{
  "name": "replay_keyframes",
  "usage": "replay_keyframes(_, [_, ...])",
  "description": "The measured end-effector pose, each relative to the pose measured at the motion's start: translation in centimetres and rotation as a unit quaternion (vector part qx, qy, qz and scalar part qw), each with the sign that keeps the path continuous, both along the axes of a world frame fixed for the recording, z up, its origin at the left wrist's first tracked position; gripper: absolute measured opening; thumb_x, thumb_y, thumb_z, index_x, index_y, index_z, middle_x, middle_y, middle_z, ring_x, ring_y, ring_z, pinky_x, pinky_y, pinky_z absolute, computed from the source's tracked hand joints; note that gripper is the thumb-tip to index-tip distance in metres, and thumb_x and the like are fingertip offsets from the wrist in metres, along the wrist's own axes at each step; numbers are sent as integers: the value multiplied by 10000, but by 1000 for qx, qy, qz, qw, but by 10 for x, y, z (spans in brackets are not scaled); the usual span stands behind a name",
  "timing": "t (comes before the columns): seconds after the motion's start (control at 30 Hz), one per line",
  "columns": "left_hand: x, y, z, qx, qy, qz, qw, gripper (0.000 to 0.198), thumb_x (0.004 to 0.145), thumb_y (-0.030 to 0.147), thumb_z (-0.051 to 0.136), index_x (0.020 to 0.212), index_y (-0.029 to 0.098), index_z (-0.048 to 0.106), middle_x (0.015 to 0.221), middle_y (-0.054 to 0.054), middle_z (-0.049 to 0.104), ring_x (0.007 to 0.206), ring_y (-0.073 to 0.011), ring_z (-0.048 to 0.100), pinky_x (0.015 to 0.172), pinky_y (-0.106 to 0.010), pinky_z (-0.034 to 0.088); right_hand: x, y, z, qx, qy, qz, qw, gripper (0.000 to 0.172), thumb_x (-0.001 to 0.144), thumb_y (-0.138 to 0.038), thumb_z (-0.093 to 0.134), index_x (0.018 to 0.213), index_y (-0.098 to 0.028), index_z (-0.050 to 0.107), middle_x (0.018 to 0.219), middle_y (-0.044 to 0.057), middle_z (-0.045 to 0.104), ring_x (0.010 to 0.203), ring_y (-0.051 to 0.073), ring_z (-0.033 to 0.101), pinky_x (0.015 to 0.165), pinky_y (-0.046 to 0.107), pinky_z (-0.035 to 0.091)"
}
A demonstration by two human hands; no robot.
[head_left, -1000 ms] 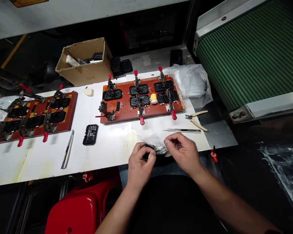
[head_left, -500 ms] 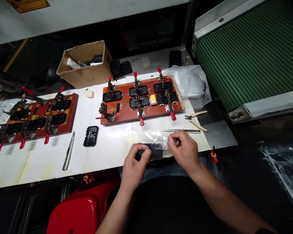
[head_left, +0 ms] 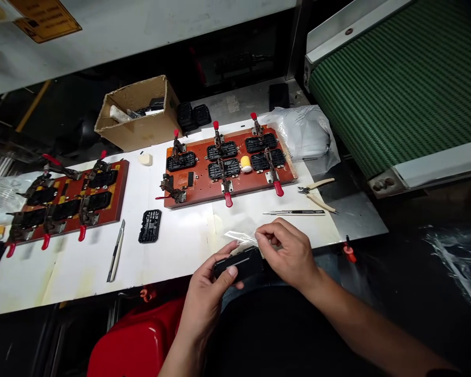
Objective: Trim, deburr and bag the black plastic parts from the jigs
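Observation:
My left hand (head_left: pixel 208 298) grips a flat black plastic part (head_left: pixel 241 263) at the near edge of the white table (head_left: pixel 180 246), thumb on top of it. My right hand (head_left: pixel 288 254) is closed in a pinch at the part's right end, touching a clear plastic film (head_left: pixel 239 236) that lies on the table just behind it. A second black part (head_left: pixel 149 226) lies loose on the table to the left. Behind the hands stands a brown clamp jig (head_left: pixel 230 165) with red-handled toggle clamps and several black parts in it.
A second clamp jig (head_left: pixel 63 201) sits at far left. A craft knife (head_left: pixel 116 251) lies left of the loose part, another knife (head_left: pixel 296 212) and cutters (head_left: pixel 317 189) to the right. A cardboard box (head_left: pixel 139 112), plastic bag (head_left: pixel 304 131), green conveyor (head_left: pixel 396 78), red stool (head_left: pixel 137 340).
Both hands drew back toward the table's near edge. The black part came out of the clear film and now rests in my left hand, with the film left on the table.

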State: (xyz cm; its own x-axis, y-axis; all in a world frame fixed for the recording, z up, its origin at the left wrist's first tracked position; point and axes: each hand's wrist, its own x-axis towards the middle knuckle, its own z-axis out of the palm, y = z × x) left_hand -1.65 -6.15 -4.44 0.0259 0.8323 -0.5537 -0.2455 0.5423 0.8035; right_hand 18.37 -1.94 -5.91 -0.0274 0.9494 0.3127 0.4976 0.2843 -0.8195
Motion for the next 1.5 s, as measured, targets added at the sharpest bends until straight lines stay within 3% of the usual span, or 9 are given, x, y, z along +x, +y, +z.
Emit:
replay_keyframes(0.23, [-2, 3, -10, 16, 58, -41, 997, 251, 882, 370, 831, 1057, 215, 738, 930, 7, 728, 650, -94, 665, 717, -236, 515, 0, -5, -1, -25, 23, 14, 999, 111, 996, -184, 616, 946, -242, 696, 796, 8, 644, 722, 164, 634, 676, 308, 514])
replay_keyframes(0.4, [9, 3, -14, 50, 50, 75, 995, 288, 876, 380, 829, 1055, 195, 700, 894, 14, 705, 657, -97, 648, 716, -242, 525, -7, -18, -12, -18, -1, 92, 996, 114, 1016, -177, 614, 1005, -217, 721, 825, 31, 665, 752, 177, 636, 689, 318, 500])
replay_keyframes(0.53, [24, -1, -20, 89, 44, 128, 987, 256, 908, 368, 799, 1070, 202, 692, 971, -12, 734, 877, -151, 688, 845, -265, 551, -21, -27, -17, -5, 38, 145, 989, 117, 1025, -196, 625, 1061, -191, 736, 873, 52, 695, 779, 179, 655, 704, 313, 523])
replay_keyframes(0.77, [11, -5, -16, 146, 189, -113, 964, 306, 1009, 390, 663, 1278, 250, 702, 1248, -61, 744, 1172, -235, 686, 1074, -368, 517, -24, -21, -7, -20, 136, 71, 988, 222, 1006, -119, 625, 1162, -197, 762, 976, 57, 717, 884, 152, 701, 797, 266, 574])
replay_keyframes(0.93, [13, -9, -14, 198, 243, -110, 943, 319, 1027, 362, 627, 1336, 301, 684, 1399, -56, 694, 1335, -250, 622, 1198, -420, 439, -19, -22, -5, 53, 146, 160, 975, 202, 982, -108, 660, 1130, -173, 781, 971, 84, 739, 889, 177, 711, 806, 297, 590])
replay_keyframes(1.03, [20, -7, -8, 188, 178, -113, 959, 443, 1009, 347, 656, 1451, 354, 623, 1645, -25, 490, 1540, -265, 421, 1285, -428, 327, -12, -22, -4, -38, 212, 138, 967, 169, 989, -145, 676, 1102, -213, 780, 990, 54, 733, 904, 161, 709, 805, 282, 580])
replay_keyframes(1.13, [20, -1, 1, 175, 107, -183, 962, 492, 1010, 388, 628, 1500, 353, 598, 1740, -3, 322, 1605, -319, 272, 1278, -441, 323, -4, -21, -4, -171, 344, 113, 916, 83, 1003, -242, 695, 1040, -250, 769, 926, -3, 688, 725, 95, 648, 650, 220, 526])
replay_keyframes(1.3, [11, 7, 6, 119, -2, -171, 978, 449, 1070, 446, 444, 1382, 262, 709, 1508, -104, 564, 1326, -337, 555, 1015, -416, 524, 4, -18, -10, -303, 420, 93, 850, 184, 976, -406, 744, 1016, -226, 752, 702, -53, 581, 581, 66, 506, 548, 195, 418])
replay_keyframes(1.5, [13, 11, 4, 110, 113, -140, 978, 385, 941, 378, 761, 1316, 297, 734, 1455, -64, 589, 1370, -282, 548, 1114, -363, 471, -1, -14, -2, -312, 365, 64, 875, 213, 969, -412, 731, 1004, -203, 744, 722, -38, 627, 635, 85, 542, 592, 200, 460])
